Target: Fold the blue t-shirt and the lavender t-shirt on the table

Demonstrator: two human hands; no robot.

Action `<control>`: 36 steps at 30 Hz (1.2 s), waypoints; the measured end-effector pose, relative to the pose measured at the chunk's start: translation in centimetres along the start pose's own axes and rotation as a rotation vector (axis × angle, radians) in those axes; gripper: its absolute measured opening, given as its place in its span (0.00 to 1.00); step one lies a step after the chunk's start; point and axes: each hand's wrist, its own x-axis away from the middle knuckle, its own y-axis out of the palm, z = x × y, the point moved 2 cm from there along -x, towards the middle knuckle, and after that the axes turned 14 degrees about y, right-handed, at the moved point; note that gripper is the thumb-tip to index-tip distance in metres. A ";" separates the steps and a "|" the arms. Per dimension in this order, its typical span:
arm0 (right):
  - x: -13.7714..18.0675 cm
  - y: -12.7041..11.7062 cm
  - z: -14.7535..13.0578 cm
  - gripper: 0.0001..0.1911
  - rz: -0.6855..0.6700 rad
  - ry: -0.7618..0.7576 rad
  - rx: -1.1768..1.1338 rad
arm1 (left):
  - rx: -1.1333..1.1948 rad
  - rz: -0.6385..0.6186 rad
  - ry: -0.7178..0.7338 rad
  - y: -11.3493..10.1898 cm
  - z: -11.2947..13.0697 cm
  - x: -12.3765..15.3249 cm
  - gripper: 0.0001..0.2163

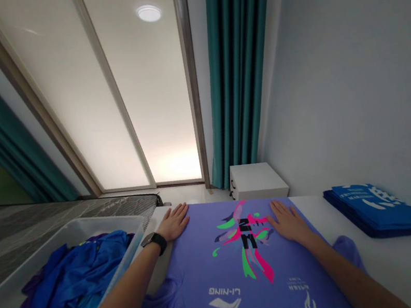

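A purple T-shirt (225,271) with a pink, green and black print lies spread flat on a white table (400,258). My left hand (174,222) rests open, fingers flat, on the shirt's far left edge; a black watch sits on that wrist. On the shirt's far right part my right hand (288,222) presses flat, fingers stretched out, just beside the print. Neither hand holds anything.
A clear plastic bin (84,229) holding crumpled blue and purple clothes stands at my left. Folded blue shirts (380,209) are stacked on the table at right. Beyond the table stand a small white cabinet (257,181), teal curtains (238,64) and a lit window.
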 end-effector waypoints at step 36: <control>6.2 -2.5 -24.9 0.35 -0.065 -0.775 -0.261 | -0.014 0.132 -0.073 0.6 0.3 1.1 0.24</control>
